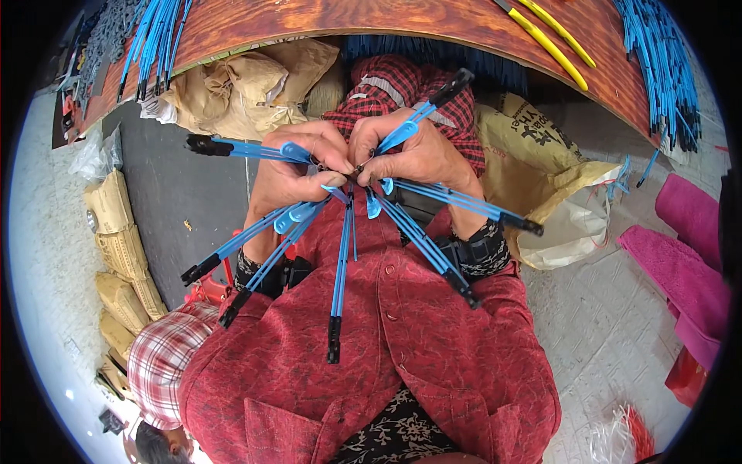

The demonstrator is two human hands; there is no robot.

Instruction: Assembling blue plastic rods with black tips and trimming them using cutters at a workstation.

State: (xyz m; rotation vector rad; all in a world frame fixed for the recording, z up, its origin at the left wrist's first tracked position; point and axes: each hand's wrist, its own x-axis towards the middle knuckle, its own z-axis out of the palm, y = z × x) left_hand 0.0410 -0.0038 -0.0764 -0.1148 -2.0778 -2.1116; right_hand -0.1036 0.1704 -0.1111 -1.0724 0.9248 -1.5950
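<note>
Between my two hands is an umbrella-like frame of blue rods point(341, 282), its several arms fanning out from a small dark centre. Each arm is a bundle of thin blue rods with a black end piece point(334, 340) and a flat light-blue tab near the centre. My left hand point(297, 166) pinches the centre from the left with thumb and forefinger. From the right, my right hand point(421, 155) grips it the same way, its fingertips almost touching those of the left. The small parts under the fingertips are too tiny to make out.
Ahead stands a wooden table point(325, 17) with yellow-handled pliers point(553, 46) and bundles of blue rods point(661, 69) at its right end. Brown paper point(232, 89) and an open sack point(556, 201) lie below. Pink cloth point(680, 263) is at right; another person point(174, 363) is at lower left.
</note>
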